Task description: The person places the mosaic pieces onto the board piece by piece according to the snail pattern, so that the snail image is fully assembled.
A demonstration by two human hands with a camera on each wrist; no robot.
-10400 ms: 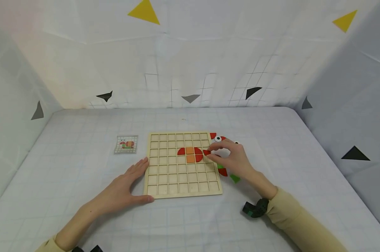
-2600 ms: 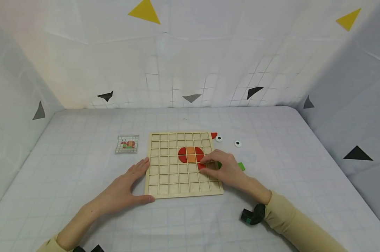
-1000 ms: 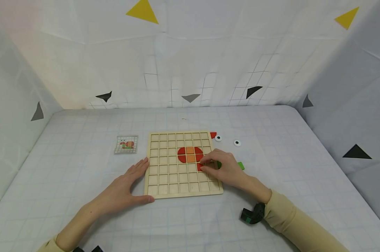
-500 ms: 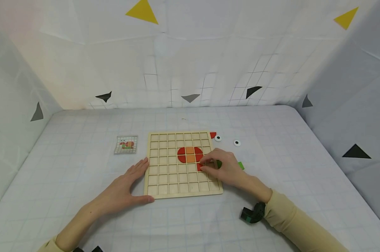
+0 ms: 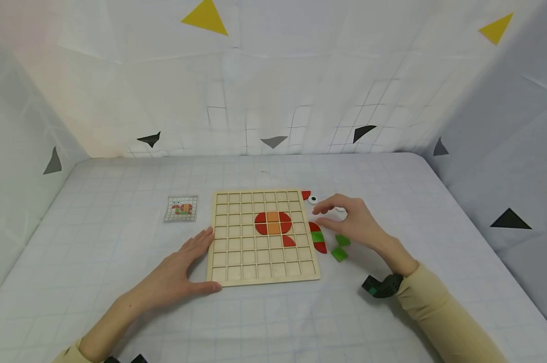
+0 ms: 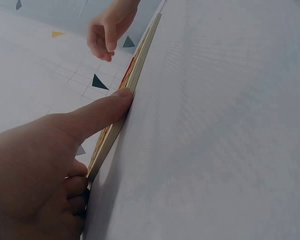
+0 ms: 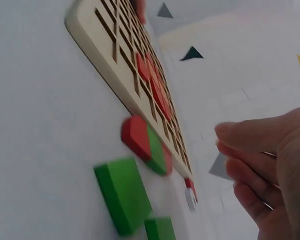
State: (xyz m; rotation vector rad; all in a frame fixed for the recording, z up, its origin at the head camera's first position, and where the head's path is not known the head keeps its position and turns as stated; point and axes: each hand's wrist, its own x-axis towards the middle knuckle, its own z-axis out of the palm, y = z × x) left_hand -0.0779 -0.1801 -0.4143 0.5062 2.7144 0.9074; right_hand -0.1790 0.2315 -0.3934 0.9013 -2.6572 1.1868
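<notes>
My left hand (image 5: 178,275) rests along the left edge of a wooden grid board (image 5: 237,257), its fingers at the side and thumb at the near corner. On the board, red quarter-round pieces flank two orange squares (image 5: 273,223), and one red quarter-round piece (image 5: 289,241) sits just below them. My right hand (image 5: 352,219) hovers over the board's right side, thumb and fingertips apart with nothing between them. Near it lie an eye disc (image 5: 312,199), a red piece (image 5: 306,194), red and green pieces (image 5: 317,236) in a row, and green pieces (image 7: 122,195). A second eye disc is partly hidden behind this hand.
A small picture card (image 5: 181,208) with a red, orange and green figure on a grid lies left of the board. Pale cloth walls surround the table at the back and sides.
My right hand has released the red quarter-round piece in its cell and moved right and back, uncovering the loose pieces. The left hand stays put. Since the oldest frame, the board has gained red pieces.
</notes>
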